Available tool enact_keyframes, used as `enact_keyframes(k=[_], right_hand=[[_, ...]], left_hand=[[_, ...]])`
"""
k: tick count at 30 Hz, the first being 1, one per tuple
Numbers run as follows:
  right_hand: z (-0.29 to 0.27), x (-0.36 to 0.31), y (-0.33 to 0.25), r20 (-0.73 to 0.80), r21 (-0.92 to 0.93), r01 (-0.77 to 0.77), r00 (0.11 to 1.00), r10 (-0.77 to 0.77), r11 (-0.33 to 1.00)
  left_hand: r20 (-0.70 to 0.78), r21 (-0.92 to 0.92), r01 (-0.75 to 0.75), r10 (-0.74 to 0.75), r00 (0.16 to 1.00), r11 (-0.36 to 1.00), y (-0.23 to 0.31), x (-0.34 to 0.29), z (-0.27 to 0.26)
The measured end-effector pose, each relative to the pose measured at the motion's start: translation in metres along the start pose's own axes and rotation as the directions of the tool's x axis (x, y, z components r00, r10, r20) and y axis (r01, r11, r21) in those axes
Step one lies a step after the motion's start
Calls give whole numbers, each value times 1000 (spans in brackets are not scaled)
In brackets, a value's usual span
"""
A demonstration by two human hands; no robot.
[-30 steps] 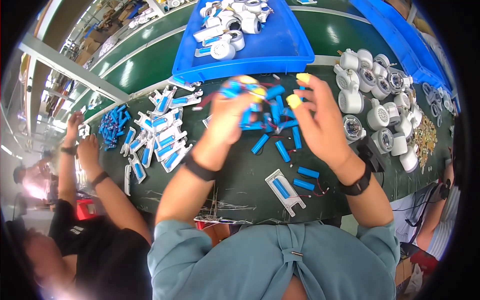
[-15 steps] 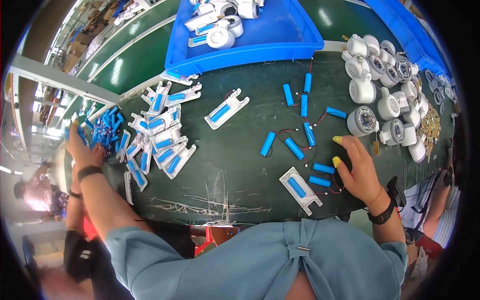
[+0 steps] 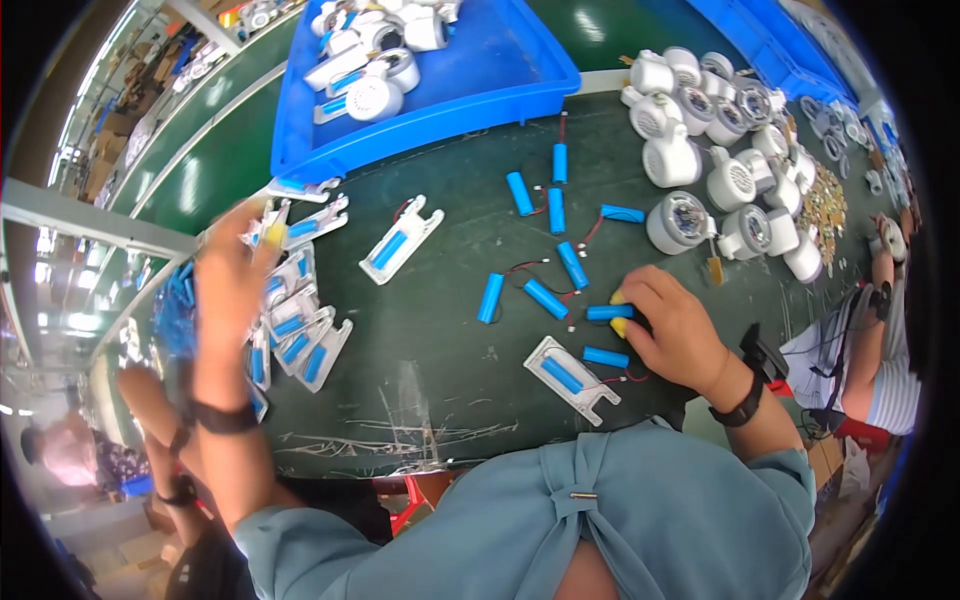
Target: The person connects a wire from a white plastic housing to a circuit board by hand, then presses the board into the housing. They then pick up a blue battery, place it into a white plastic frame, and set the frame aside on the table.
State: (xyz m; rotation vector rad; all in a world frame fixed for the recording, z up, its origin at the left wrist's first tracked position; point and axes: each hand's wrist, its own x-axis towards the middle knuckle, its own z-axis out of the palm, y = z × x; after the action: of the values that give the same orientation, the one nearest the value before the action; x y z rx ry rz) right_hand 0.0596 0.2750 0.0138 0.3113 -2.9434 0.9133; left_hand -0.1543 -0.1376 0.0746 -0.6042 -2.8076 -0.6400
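Observation:
My right hand [image 3: 675, 325], with yellow finger covers on thumb and forefinger, pinches the right end of a blue cylindrical battery [image 3: 605, 313] at the table's right-hand side. Just below lie another blue battery [image 3: 606, 357] and a white plastic handle shell [image 3: 583, 397] with a battery in it. My left hand [image 3: 228, 275], smeared by motion, is over the left pile of white shells [image 3: 325, 365] fitted with batteries; whether it holds anything is unclear. Several wired batteries [image 3: 545, 299] lie mid-table, and one more loaded shell [image 3: 420, 232] rests farther back.
A blue tray [image 3: 430, 133] with white fan-like parts stands at the back. Several round white housings [image 3: 677, 222] cluster at right beside small metal pieces [image 3: 825, 215]. Loose batteries [image 3: 175, 310] are heaped far left. Co-workers' hands [image 3: 150, 400] show at both sides.
My left hand has swung right from the loose battery heap to above the shells. My right hand has moved in and closed on a battery. The whole view has shifted slightly.

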Motion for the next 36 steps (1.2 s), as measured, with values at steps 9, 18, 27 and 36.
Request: enact_keyframes(k=[9,18,27,36], right_hand=[[0,-3,0,-48,22,-5,999,6,1000],[1,-22,19,-45,-16,118,992,-119,993],[15,37,27,-214,-217,153,956,-200,964],[24,36,33,-161,-219,94,978,-131,971]], left_hand=[[233,-172,-432,463,855,885,160,23,153],[413,-406,-561,693,591,721,160,10,137],[290,-167,-587,608,739,793,152,-30,131],[151,-114,-501,513,845,858,164,-27,161]])
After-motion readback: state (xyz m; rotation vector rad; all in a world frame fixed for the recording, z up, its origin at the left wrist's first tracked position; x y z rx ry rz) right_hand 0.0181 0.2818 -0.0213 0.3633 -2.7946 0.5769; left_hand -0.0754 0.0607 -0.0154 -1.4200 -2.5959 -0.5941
